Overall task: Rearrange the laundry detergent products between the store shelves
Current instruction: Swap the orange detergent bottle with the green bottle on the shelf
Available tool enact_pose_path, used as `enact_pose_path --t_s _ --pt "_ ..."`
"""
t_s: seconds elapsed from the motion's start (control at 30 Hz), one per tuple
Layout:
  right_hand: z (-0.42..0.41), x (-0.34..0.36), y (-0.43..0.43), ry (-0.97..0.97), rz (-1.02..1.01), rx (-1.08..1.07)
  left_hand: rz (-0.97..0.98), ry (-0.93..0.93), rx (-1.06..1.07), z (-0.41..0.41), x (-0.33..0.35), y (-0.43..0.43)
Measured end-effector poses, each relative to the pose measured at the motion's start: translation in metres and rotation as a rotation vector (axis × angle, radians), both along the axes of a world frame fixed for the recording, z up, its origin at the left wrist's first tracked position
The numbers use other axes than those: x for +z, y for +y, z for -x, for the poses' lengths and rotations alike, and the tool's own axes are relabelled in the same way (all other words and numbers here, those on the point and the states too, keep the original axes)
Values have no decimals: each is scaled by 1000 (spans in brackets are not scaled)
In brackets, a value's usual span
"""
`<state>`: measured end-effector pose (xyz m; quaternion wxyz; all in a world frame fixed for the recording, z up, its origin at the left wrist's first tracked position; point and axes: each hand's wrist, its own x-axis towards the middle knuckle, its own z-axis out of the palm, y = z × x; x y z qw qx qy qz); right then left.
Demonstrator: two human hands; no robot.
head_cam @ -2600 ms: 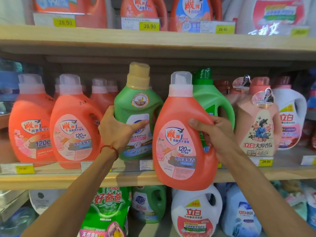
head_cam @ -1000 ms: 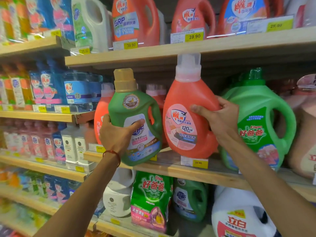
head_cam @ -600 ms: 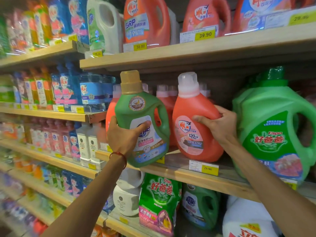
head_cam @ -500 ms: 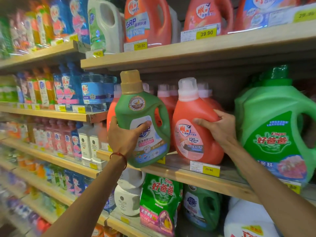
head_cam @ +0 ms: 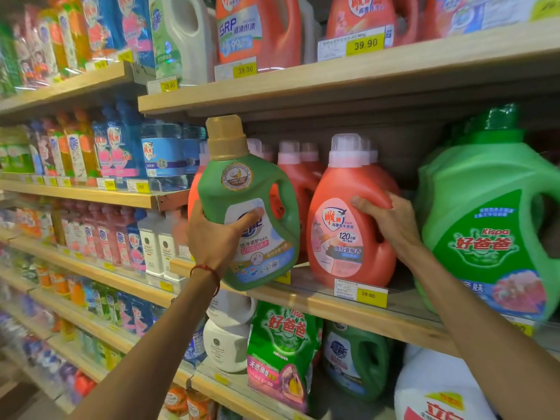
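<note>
The orange bottle [head_cam: 348, 231] stands upright at the front of the middle shelf [head_cam: 306, 298], just behind a yellow price tag [head_cam: 360, 294] and in front of a row of matching orange bottles [head_cam: 298, 174]. The right hand [head_cam: 391, 225] grips it by the shoulder on the handle side, thumb across the top of the label and fingers curled round behind. That hold looks meant to steady the bottle and square its label to the aisle while it settles into its row.

The left hand [head_cam: 215, 237] holds a green bottle [head_cam: 248, 213] with a gold cap clear of the shelf, its base hanging lower than the shelf edge. The thumb is pressed across the label and the palm cups the lower side. Held out in the air like this, it is probably waiting for a slot elsewhere.

The left fingers are behind the green bottle, so how far they wrap cannot be told. The right hand covers the orange bottle's handle, and the tag strip hides its base, so it may not be fully set down. Only caps and shoulders of the row behind show. The big green jug [head_cam: 485, 219] to the right is blurred and cut off by the frame edge.
</note>
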<state>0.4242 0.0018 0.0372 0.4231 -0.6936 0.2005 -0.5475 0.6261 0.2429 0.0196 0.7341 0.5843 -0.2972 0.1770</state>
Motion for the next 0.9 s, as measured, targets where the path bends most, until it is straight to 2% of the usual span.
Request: enact_pose_path --t_s 0.1,0.2,0.33,0.4,0.5,0.57,0.73,0.9 --pt "-2 -9 9 78 69 -152 0 -12 -5 1 0 1" --pt "-5 -16 33 127 280 -431 14 -15 -29 4 0 4" --pt "-11 -11 72 66 630 -489 16 -26 -45 3 -1 6" --pt "-23 -7 93 72 708 -410 25 -22 -67 1 -2 6" --pt "-50 0 121 141 623 -165 49 -52 -84 -5 -4 9" --pt "-70 3 130 186 534 -79 66 -78 -116 -9 -6 12" --pt "-98 10 135 215 261 39 86 -90 -256 -25 -11 15" --pt "-112 5 146 185 208 -17 71 -123 -360 -46 -11 15"
